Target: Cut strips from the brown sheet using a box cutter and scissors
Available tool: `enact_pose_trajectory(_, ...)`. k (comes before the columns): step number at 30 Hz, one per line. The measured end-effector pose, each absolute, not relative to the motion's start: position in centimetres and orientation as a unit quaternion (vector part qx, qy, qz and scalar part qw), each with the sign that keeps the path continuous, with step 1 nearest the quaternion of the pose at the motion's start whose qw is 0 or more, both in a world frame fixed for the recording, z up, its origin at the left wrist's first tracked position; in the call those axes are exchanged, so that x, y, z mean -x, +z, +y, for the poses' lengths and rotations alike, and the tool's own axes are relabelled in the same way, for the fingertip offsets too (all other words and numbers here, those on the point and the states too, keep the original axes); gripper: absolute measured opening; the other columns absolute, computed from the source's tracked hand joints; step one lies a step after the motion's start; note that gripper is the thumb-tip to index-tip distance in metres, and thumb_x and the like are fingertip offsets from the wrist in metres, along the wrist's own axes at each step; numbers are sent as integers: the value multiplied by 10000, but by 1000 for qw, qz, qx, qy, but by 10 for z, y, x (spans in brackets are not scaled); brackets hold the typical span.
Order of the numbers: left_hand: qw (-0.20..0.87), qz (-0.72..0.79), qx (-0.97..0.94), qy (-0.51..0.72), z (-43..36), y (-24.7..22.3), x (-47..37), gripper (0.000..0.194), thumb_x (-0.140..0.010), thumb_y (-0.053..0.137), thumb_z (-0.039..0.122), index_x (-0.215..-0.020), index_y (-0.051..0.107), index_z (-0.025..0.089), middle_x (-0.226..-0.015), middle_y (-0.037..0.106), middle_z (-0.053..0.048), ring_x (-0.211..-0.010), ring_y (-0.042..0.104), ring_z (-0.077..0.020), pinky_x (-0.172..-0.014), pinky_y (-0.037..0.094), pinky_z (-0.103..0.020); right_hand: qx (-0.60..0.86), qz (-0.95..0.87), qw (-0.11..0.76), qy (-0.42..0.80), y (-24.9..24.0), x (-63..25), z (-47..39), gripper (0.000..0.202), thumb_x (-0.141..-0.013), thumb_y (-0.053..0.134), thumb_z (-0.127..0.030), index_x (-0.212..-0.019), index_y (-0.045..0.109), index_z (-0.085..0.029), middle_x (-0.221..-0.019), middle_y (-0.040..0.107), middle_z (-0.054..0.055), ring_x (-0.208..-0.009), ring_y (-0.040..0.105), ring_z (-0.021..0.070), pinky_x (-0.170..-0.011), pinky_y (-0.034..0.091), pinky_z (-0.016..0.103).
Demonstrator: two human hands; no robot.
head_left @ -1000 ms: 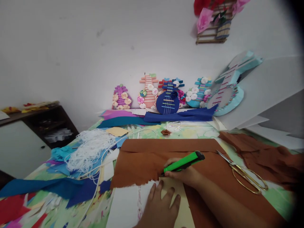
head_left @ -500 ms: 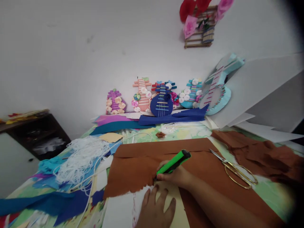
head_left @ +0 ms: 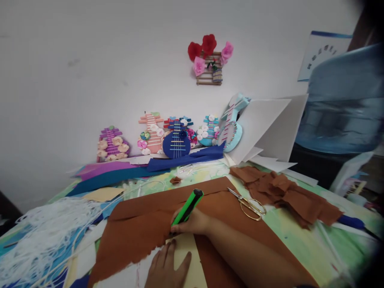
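Observation:
My right hand (head_left: 193, 221) is closed around a thick green marker (head_left: 186, 209) with a black end. The marker's lower tip is by the upper edge of a pale yellow card (head_left: 187, 256), against the brown paper sheet (head_left: 135, 228); the fingers partly hide it. My left hand (head_left: 168, 266) lies flat with fingers spread over the yellow card and a white piece (head_left: 123, 276) beside it. Gold-handled scissors (head_left: 246, 204) rest on the brown sheet, to the right of my right hand.
White cord (head_left: 57, 232) lies tangled at the left. Crumpled brown paper (head_left: 288, 196) is on the right. Decorated lute-shaped crafts, including a dark blue one (head_left: 176, 143), lean on the wall. White boards (head_left: 258, 124) and a large water bottle (head_left: 342, 104) stand at back right.
The view has turned right, so the table things appear further left and the water bottle has come into view. The marker looks more upright. Both hands stay near the card's upper edge.

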State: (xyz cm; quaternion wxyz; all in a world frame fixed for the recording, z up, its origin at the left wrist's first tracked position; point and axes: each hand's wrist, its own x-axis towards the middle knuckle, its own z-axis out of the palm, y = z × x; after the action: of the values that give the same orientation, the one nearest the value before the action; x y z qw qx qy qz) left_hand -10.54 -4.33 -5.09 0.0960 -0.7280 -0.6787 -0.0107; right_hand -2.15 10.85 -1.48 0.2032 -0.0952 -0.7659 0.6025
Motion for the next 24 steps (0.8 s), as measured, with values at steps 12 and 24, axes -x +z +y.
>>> enact_pose_trajectory(12,76,-673,734,-52,-60,-18,89,467,-722,525,412,-1152,517,229,-1203,465,-164,-1081,420,-363,-864,331,-502,151,-770,220,580,-16,21,104,306,-523,734,-299,-778,619,-174,-698,578,-19,-664,542,112,-670,446,238)
enact_pose_trajectory(24,-11,-710,702,-55,-66,-5,82,536,-720,521,481,-1196,466,242,-1285,363,-173,-1159,313,-373,-918,247,-516,114,-799,227,545,-21,19,108,184,-606,670,-313,-657,588,-157,-652,567,-8,-617,523,115,-580,432,225)
